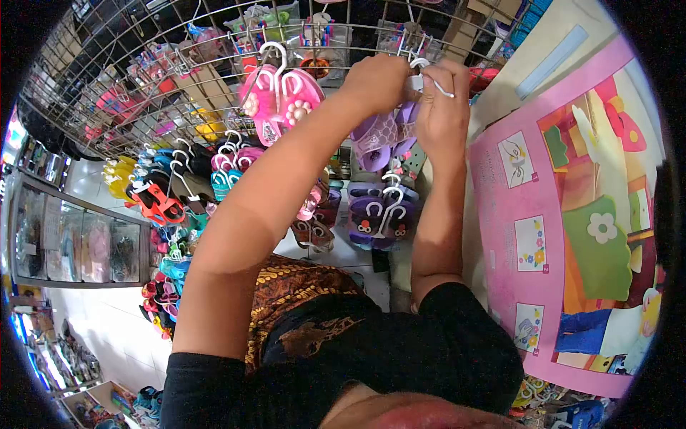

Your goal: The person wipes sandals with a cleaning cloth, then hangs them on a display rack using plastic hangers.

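Note:
Both of my hands are raised at the wire grid, around a white plastic shoe hanger (420, 64). My left hand (377, 84) is closed at the hanger's left side, its fingertips partly hidden. My right hand (444, 107) pinches the hanger from the right, and a white end of it sticks out by the fingers. Purple sandals (375, 139) hang just below, partly covered by my hands. A pair of pink sandals with flower trims (280, 100) hangs on another white hanger to the left.
The wire grid (207, 18) holds several bagged small goods. Dark purple sandals (379, 214) hang lower down. More sandals on hangers (186, 179) line the left side. A glass display case (78, 236) stands far left. A large pink printed panel (493, 214) stands close on the right.

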Available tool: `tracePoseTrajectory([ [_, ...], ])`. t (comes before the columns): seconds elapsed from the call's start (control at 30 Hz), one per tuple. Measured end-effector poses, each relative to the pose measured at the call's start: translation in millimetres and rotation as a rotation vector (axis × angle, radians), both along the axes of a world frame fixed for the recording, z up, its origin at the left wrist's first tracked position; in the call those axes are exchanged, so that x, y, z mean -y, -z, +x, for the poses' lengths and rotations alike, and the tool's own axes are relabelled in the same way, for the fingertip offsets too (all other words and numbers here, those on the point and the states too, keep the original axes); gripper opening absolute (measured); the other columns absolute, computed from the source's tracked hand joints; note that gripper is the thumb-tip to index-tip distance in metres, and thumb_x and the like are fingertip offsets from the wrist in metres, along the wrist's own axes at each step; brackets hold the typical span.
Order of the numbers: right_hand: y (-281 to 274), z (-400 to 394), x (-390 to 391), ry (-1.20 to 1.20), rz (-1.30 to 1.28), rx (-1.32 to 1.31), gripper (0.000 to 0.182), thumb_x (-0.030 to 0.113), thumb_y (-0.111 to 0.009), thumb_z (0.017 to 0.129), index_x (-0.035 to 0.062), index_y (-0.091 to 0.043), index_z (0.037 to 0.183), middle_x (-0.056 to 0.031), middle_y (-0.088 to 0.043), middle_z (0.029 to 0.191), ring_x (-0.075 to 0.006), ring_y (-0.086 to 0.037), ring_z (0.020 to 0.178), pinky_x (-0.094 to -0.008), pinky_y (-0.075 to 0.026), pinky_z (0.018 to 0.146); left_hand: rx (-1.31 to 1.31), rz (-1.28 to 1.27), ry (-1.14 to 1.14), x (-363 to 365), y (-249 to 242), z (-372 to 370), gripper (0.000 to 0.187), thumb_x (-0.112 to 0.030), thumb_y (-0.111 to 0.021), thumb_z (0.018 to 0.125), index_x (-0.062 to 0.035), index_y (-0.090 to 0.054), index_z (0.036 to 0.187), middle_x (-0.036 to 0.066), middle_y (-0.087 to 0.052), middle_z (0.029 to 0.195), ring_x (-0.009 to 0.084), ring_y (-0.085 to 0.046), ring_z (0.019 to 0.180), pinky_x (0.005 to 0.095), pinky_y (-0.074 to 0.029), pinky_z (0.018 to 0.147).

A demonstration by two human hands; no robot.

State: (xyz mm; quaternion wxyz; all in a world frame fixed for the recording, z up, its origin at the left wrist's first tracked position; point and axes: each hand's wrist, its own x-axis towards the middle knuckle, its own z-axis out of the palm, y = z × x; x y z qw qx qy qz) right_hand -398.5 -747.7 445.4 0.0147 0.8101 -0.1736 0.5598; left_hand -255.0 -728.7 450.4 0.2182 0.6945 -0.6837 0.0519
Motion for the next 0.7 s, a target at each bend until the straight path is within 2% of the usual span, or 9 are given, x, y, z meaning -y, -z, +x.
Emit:
tracePoseTrajectory([
  [0.07,4.2,-2.6,8.5,-0.075,0.012,-0.024,0.013,0.008,-0.054,0.089,0.0046,-0.058,0.1,-0.0137,-0.06,0.101,-0.0348,-0.057,0.096,-0.0418,-0.044,0.085,-0.045,0.076,-0.015,-5.5,-10.5,-2.7,0.039,-0.044,-0.072,0.074,-0.013,-0.071,0.097,0.017,-0.068,0.092,0.0354,-0.066,0.087,0.0447,-0.053,0.077],
  [0.17,15.7,0.9,8.1,-0.137,0.059,0.012,0.016,0.007,-0.055,0.088,0.0049,-0.059,0.104,-0.0132,-0.062,0.104,-0.0349,-0.057,0.097,-0.0421,-0.044,0.087,-0.034,-0.03,0.039,3.2,2.0,8.2,0.045,-0.049,-0.073,0.07,-0.0135,-0.071,0.097,0.017,-0.068,0.092,0.0356,-0.066,0.089,0.045,-0.053,0.078],
  [0.27,14.6,-0.8,7.3,-0.132,0.041,0.035,0.022,0.007,-0.056,0.088,0.0059,-0.059,0.11,-0.0135,-0.062,0.105,-0.0354,-0.056,0.098,-0.0427,-0.043,0.089,0.01,0.09,0.048,10.9,-0.2,14.6,0.05,-0.053,-0.072,0.07,-0.0152,-0.069,0.103,0.017,-0.068,0.095,0.0352,-0.065,0.09,0.0449,-0.052,0.078],
  [0.37,21.9,-4.4,4.6,-0.034,0.084,0.156,0.031,0.011,-0.061,0.085,0.0038,-0.058,0.115,-0.0163,-0.061,0.108,-0.0345,-0.055,0.102,-0.0427,-0.041,0.092,-0.008,-0.166,0.119,0.1,5.6,15.2,0.06,-0.054,-0.072,0.067,-0.0139,-0.065,0.111,0.016,-0.067,0.093,0.0349,-0.065,0.088,0.0456,-0.052,0.073],
  [0.4,31.0,-5.1,7.0,0.01,0.111,0.239,0.033,0.012,-0.062,0.084,0.003,-0.057,0.116,-0.017,-0.06,0.109,-0.0342,-0.055,0.103,-0.0426,-0.041,0.092,-0.08,-0.153,0.119,-8.2,9.9,14.2,0.066,-0.049,-0.076,0.065,-0.0113,-0.06,0.117,0.016,-0.065,0.097,0.035,-0.063,0.091,0.045,-0.05,0.075],
  [0.5,59.6,-12.6,18.3,0.096,0.355,0.331,0.043,0.017,-0.066,0.082,0.0005,-0.053,0.119,-0.0188,-0.057,0.113,-0.0347,-0.053,0.106,-0.0429,-0.039,0.094,-0.143,-0.618,0.063,-36.4,36.7,12.5,0.07,-0.039,-0.082,0.063,-0.009,-0.055,0.12,0.018,-0.061,0.106,0.0376,-0.058,0.1,0.0439,-0.047,0.085],
  [0.53,71.0,-12.2,23.1,0.107,0.457,0.356,0.045,0.018,-0.067,0.082,0.0006,-0.053,0.12,-0.0191,-0.057,0.113,-0.0352,-0.053,0.106,-0.043,-0.039,0.094,-0.243,-0.617,-0.03,-49.3,47.7,7.7,0.074,-0.034,-0.085,0.059,-0.0064,-0.054,0.12,0.019,-0.053,0.115,0.0385,-0.05,0.107,0.0429,-0.043,0.091],
  [0.6,88.3,-11.4,32.8,0.117,0.59,0.344,0.056,0.025,-0.073,0.078,0.0005,-0.049,0.123,-0.0213,-0.052,0.118,-0.0372,-0.049,0.112,-0.0446,-0.037,0.098,-0.307,-0.669,-0.097,-59.6,78.3,1.3,0.075,-0.035,-0.084,0.06,-0.0064,-0.053,0.121,0.019,-0.051,0.117,0.0393,-0.048,0.108,0.0438,-0.042,0.091],
  [0.7,101.0,-6.9,37.8,0.199,0.485,0.144,0.064,0.028,-0.076,0.075,0.0021,-0.047,0.126,-0.0233,-0.045,0.126,-0.0389,-0.041,0.12,-0.046,-0.034,0.101,-0.255,-0.588,-0.142,-68.7,86.3,-12.1,0.071,-0.027,-0.083,0.061,-0.0111,-0.052,0.123,0.017,-0.048,0.121,0.0377,-0.046,0.112,0.0451,-0.04,0.092],
])
